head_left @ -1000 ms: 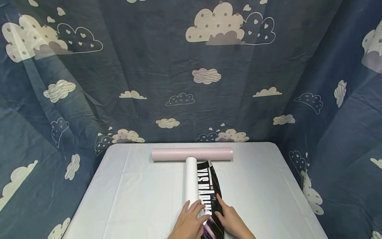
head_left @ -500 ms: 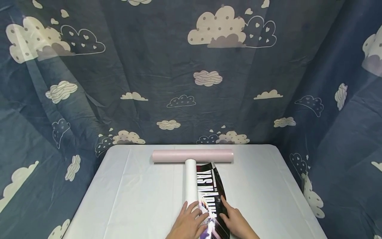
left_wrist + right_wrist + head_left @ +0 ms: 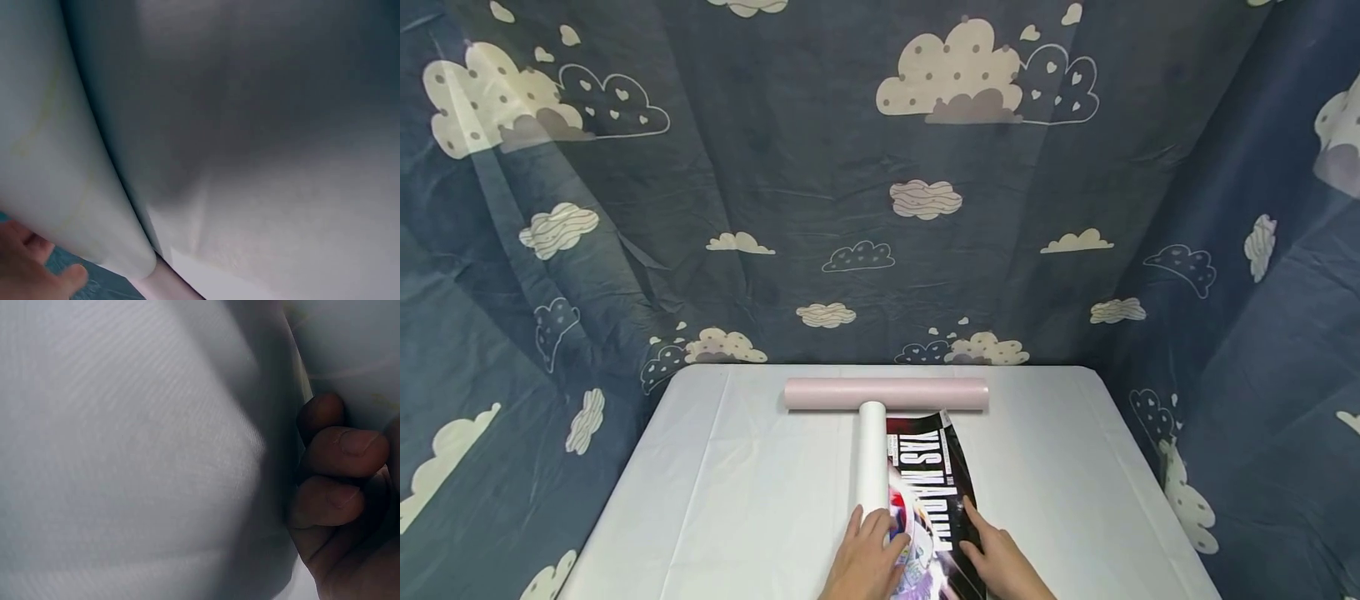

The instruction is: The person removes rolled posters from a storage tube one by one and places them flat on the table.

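A partly unrolled poster [image 3: 925, 479] lies lengthwise on the white-covered table, its dark printed face with large white letters showing in the head view. Its rolled part [image 3: 872, 458], white on the outside, runs along the left side. My left hand [image 3: 865, 554] grips this roll near its close end, fingers bent over the top. On the opposite side, my right hand [image 3: 1000, 558] holds the free dark edge between thumb and fingers. In the right wrist view, curled fingers [image 3: 347, 453] sit at the sheet's edge. The poster's closest end is cut off by the frame.
A pink roll [image 3: 887, 394] lies crosswise at the back of the table [image 3: 737, 500], right at the poster roll's far end. Dark blue cloth [image 3: 760, 167] with cloud prints hangs behind and on both sides.
The roll has shifted left with my left hand while my right hand has moved right with the free edge. More of the printed face shows, including a colourful picture.
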`<state>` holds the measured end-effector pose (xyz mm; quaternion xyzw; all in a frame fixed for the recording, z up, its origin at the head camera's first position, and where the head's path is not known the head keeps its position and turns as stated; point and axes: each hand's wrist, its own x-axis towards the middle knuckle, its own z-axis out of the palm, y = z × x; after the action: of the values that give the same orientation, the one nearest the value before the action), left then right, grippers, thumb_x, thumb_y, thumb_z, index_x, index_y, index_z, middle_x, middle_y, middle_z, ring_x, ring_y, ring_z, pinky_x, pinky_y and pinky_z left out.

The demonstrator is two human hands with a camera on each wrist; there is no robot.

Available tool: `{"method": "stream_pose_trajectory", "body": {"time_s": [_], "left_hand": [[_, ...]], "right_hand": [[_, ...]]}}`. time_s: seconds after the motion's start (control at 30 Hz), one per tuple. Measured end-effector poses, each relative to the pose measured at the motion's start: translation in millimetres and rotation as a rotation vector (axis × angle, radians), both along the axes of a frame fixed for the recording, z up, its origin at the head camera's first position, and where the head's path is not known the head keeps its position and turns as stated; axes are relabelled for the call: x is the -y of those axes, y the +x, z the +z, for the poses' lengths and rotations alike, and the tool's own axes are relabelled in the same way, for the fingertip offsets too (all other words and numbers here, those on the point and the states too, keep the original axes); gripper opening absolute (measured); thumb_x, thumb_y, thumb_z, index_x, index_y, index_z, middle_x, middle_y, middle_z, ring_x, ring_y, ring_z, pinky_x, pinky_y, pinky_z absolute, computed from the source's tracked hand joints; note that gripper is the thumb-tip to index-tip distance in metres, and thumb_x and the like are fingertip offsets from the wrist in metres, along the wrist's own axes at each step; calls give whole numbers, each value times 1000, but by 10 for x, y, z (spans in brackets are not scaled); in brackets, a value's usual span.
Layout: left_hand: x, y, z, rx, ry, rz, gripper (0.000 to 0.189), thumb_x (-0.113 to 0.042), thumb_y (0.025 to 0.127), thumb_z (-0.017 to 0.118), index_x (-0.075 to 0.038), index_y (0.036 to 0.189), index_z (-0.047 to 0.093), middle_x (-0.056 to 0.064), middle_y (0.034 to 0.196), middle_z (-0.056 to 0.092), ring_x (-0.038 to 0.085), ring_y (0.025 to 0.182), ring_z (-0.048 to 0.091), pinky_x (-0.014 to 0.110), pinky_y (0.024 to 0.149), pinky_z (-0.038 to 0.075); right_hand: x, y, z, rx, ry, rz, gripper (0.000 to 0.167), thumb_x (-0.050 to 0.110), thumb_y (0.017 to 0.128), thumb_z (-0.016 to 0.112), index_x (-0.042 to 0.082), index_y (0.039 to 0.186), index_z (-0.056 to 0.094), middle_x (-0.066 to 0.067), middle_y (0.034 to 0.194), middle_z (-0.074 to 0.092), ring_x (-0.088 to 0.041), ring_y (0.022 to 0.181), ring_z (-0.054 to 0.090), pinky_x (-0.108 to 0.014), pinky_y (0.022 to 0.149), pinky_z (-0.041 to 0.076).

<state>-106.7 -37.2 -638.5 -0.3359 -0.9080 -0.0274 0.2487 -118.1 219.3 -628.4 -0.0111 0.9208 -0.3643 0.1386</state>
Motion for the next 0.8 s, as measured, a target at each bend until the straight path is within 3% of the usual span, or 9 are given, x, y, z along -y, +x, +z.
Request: {"method": "stream_pose_trajectory", "body": {"time_s": [0.17, 0.3, 0.47, 0.57, 0.67, 0.8], "left_hand": [[77, 2, 24, 57, -23, -83, 44, -24, 78, 84, -33, 120, 74, -10, 125, 74, 18, 134, 64, 55, 106, 53], [147, 13, 36, 82, -26, -87, 43, -17, 81, 79, -30, 122, 74, -13, 118, 76, 17, 133, 64, 55, 106, 53], [169, 12, 53, 71, 21, -36, 21, -30, 92, 76, -28, 113, 73, -12, 112, 77, 17, 128, 64, 56, 100, 57], [142, 27, 77, 57, 43, 12, 23, -45, 96, 73, -26, 109, 72, -10, 110, 76, 17, 123, 64, 56, 96, 59], [123, 39, 94, 74, 29, 55, 35, -55, 91, 76, -25, 109, 72, -7, 112, 74, 17, 120, 63, 58, 94, 59], [140, 40, 112, 172, 0, 62, 40, -53, 82, 85, -26, 109, 72, -6, 113, 70, 19, 121, 61, 61, 95, 58]], "right_hand": [[-12, -2, 16, 16, 17, -10, 74, 13, 96, 74, -5, 159, 40, -37, 138, 63, -48, 120, 70, -65, 104, 53], [-46, -16, 28, 3, 11, -13, 73, 10, 97, 73, -4, 160, 39, -37, 142, 61, -49, 124, 68, -64, 106, 52], [-91, -47, 52, 8, 29, -12, 73, 10, 97, 73, -3, 160, 39, -38, 145, 58, -49, 125, 68, -62, 106, 53], [-92, -52, 58, 9, 41, -17, 73, 10, 97, 73, -3, 160, 40, -38, 145, 58, -49, 124, 68, -62, 104, 54], [-82, -52, 63, 16, 45, -26, 73, 10, 96, 74, -3, 160, 41, -38, 144, 58, -49, 122, 69, -62, 103, 54], [-83, -46, 57, 31, 38, -37, 73, 10, 96, 74, -3, 160, 41, -37, 142, 61, -45, 116, 73, -62, 102, 55]]}}
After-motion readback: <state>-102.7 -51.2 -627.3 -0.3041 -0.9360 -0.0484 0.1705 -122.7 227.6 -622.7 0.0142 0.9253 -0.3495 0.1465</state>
